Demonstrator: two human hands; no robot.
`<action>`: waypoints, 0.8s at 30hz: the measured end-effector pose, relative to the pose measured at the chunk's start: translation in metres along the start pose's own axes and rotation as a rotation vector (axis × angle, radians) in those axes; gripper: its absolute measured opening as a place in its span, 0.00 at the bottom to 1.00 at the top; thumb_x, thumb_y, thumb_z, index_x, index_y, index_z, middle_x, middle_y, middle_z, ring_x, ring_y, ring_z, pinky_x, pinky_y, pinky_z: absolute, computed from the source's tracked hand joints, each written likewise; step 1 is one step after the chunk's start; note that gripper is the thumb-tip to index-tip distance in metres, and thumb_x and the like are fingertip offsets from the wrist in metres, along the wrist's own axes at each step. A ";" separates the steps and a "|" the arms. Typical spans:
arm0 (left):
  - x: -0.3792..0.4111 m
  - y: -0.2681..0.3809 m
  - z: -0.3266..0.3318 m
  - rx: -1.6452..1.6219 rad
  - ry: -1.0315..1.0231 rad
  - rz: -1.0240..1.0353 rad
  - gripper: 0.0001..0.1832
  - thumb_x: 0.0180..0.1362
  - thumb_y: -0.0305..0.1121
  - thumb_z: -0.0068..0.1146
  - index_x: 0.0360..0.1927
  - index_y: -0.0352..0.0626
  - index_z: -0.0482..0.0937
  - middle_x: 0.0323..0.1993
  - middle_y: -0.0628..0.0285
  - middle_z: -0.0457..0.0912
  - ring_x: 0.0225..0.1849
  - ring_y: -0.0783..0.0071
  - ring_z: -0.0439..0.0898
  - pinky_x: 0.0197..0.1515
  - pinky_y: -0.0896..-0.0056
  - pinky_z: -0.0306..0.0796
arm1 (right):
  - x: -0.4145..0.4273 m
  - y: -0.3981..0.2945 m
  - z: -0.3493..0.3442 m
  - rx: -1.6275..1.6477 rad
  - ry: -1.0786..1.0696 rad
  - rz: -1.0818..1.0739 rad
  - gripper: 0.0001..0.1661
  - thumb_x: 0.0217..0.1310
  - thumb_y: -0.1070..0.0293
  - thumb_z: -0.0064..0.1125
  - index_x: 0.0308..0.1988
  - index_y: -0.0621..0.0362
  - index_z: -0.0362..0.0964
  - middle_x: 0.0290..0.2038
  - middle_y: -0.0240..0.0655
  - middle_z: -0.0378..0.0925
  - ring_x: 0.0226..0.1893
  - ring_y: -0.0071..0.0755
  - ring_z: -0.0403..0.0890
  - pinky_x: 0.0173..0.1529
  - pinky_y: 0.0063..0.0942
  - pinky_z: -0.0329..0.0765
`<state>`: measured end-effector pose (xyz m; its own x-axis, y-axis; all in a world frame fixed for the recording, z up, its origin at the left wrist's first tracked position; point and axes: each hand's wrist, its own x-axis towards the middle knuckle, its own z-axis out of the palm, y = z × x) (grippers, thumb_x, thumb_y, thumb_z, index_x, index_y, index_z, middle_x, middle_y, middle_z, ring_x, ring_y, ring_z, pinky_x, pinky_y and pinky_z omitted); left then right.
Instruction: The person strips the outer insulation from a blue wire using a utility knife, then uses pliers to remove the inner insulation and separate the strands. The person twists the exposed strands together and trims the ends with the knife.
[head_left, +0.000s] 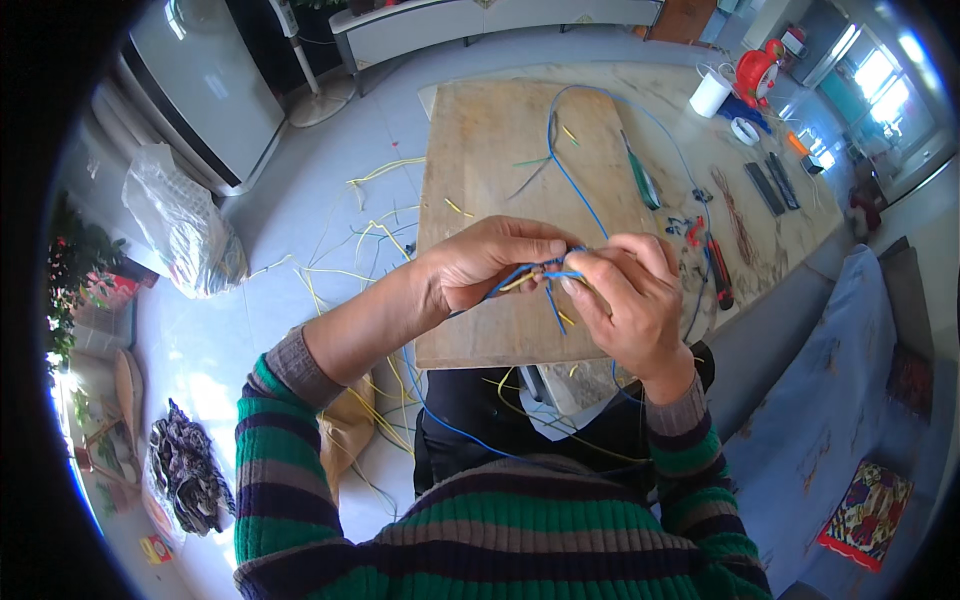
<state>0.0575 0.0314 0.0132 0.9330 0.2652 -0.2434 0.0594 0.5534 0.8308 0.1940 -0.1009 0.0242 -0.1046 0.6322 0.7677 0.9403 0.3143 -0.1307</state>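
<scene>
Over the wooden board (480, 322), my left hand (491, 259) pinches a small bunch of blue and yellow wires between thumb and fingers. My right hand (630, 292) grips the same blue wire (560, 274) close beside it, and the fingertips of both hands almost meet. A yellow wire piece (517, 282) shows under my left fingers. The point where the strands join is partly hidden by my fingers. One long blue wire (577, 187) loops from my hands across the far part of the board. Another stretch of blue wire (465, 436) droops across my lap.
A green-handled tool (643, 184) lies at the board's right edge. On the marble-patterned table (795, 240) are a red-and-black tool (720, 276), a copper-coloured wire bundle (733, 217), a white cylinder (709, 94) and a red clock (757, 75). Loose yellow wires (375, 225) trail left of the board.
</scene>
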 end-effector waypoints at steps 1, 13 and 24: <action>0.001 -0.004 0.001 0.002 0.057 0.042 0.16 0.58 0.35 0.56 0.45 0.35 0.76 0.29 0.68 0.78 0.29 0.84 0.73 0.30 0.84 0.66 | 0.000 -0.002 -0.001 -0.055 -0.002 0.029 0.11 0.42 0.68 0.66 0.28 0.54 0.72 0.25 0.27 0.73 0.34 0.33 0.73 0.41 0.33 0.66; 0.005 -0.044 0.035 -0.174 0.461 0.619 0.10 0.60 0.28 0.52 0.44 0.38 0.76 0.27 0.65 0.79 0.32 0.83 0.76 0.31 0.85 0.67 | -0.024 -0.026 0.018 0.144 -0.021 0.406 0.06 0.59 0.67 0.53 0.30 0.56 0.71 0.21 0.33 0.74 0.24 0.38 0.74 0.30 0.32 0.67; -0.003 -0.053 0.029 0.210 0.505 0.652 0.09 0.61 0.24 0.48 0.45 0.37 0.73 0.37 0.64 0.78 0.39 0.80 0.75 0.43 0.79 0.70 | -0.035 -0.010 0.026 1.133 -0.237 0.759 0.14 0.67 0.68 0.42 0.49 0.63 0.61 0.31 0.38 0.78 0.29 0.27 0.78 0.38 0.23 0.73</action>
<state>0.0617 -0.0220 -0.0155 0.5359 0.8283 0.1634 -0.3239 0.0230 0.9458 0.1797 -0.1075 -0.0182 0.1499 0.9739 0.1706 0.0292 0.1681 -0.9853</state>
